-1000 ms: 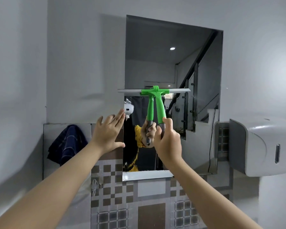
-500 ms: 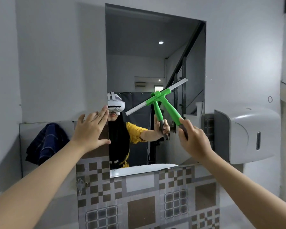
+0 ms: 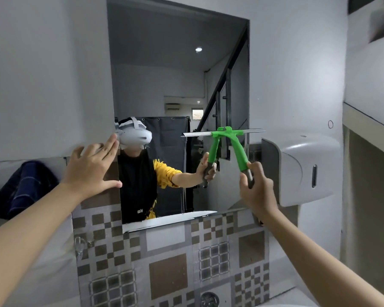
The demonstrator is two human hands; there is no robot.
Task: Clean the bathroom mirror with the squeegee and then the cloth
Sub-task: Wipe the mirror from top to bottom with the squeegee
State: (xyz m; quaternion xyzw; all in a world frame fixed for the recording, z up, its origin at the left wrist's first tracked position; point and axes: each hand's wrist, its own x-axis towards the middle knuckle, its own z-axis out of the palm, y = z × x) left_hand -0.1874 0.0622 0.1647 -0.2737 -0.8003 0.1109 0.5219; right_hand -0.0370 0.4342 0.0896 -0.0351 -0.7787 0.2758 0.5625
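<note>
A tall wall mirror (image 3: 177,80) hangs in front of me, reflecting a person with a headset. My right hand (image 3: 256,191) grips the grey end of a green squeegee (image 3: 237,149). Its blade lies level against the glass at the mirror's right edge, about mid height. My left hand (image 3: 91,169) is spread flat on the wall at the mirror's left edge, fingers apart, holding nothing. A dark blue checked cloth (image 3: 22,189) hangs on the wall at far left.
A white wall dispenser (image 3: 302,169) sticks out just right of the mirror, close to my right hand. Patterned tiles (image 3: 169,262) cover the wall below the mirror. A ledge (image 3: 368,122) runs along the right wall. A small hook (image 3: 80,245) sits at lower left.
The squeegee moved from the mirror's middle to its right edge, tilting on the way and ending level again. My view shifted right. The left hand stayed at the mirror's left edge.
</note>
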